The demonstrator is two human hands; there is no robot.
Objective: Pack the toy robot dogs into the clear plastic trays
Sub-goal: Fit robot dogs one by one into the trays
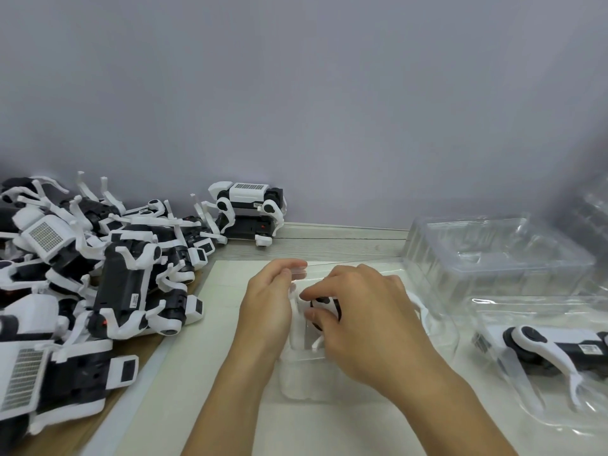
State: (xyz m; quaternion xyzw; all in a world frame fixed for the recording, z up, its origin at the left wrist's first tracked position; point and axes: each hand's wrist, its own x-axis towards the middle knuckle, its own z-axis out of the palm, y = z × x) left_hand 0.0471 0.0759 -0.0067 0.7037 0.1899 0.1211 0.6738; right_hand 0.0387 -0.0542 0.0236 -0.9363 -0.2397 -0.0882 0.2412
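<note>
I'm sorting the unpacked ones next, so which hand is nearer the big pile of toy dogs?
Left. The left hand lies just right of the pile; the right hand is beyond it.

toy dog [324, 307] mostly hidden under both hands, packed dog [543, 348] cut off at right edge

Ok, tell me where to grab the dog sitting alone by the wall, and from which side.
Probably the toy robot dog against the wall is best taken across its boxy white-topped body, between the leg pairs, coming from above and the front. The wall blocks its back, the pile crowds its left, and its thin legs look fragile.
</note>
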